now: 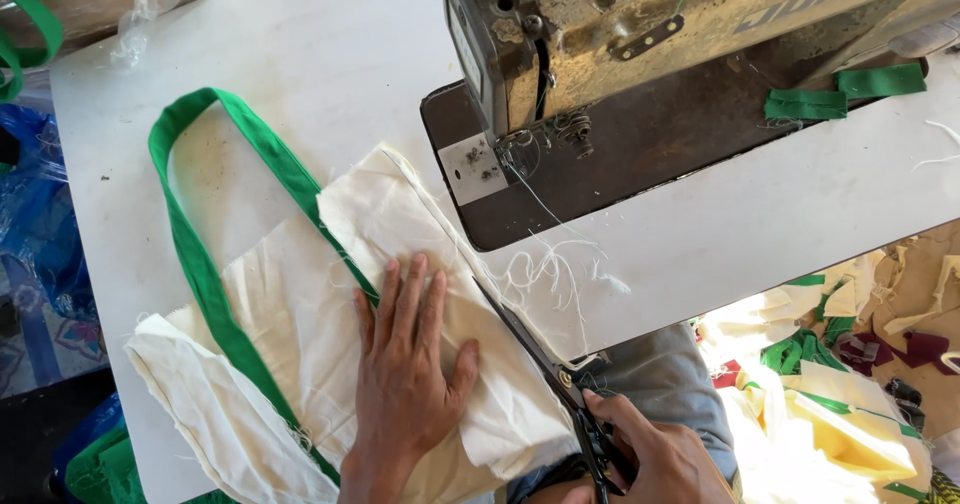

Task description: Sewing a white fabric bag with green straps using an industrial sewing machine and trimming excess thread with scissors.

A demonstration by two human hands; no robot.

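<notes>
In the head view, a folded piece of cream woven cloth (330, 314) is seen lying on the white worktable (330, 54), reaching from the table's near edge up toward the sewing machine. It is pressed flat by the left hand (405, 364), which is laid palm down on it with the fingers spread wide and nothing gripped. A long green fabric strap (205, 264) is seen stitched along the cloth; it runs under the fold and loops out over the bare table to the upper left. The right hand (655, 454) is closed around the handles of a pair of dark metal scissors (545, 359), whose blades are laid along the right edge of the cloth, touching it or just beside it; whether the blades are parted cannot be told. Loose white threads (555, 264) are seen trailing from that edge toward the worn, beige industrial sewing machine (640, 34), which stands behind the cloth on its dark brown base plate. Since the strap appears already sewn on and the cloth lies clear of the needle, the stitching of this part is judged to be done, while the trimming of threads along the edge is judged to be under way, with several strands uncut. Small green fabric offcuts (840, 94) rest on the machine bed at right, and a heap of cream and green scraps (830, 414) lies on the floor.
</notes>
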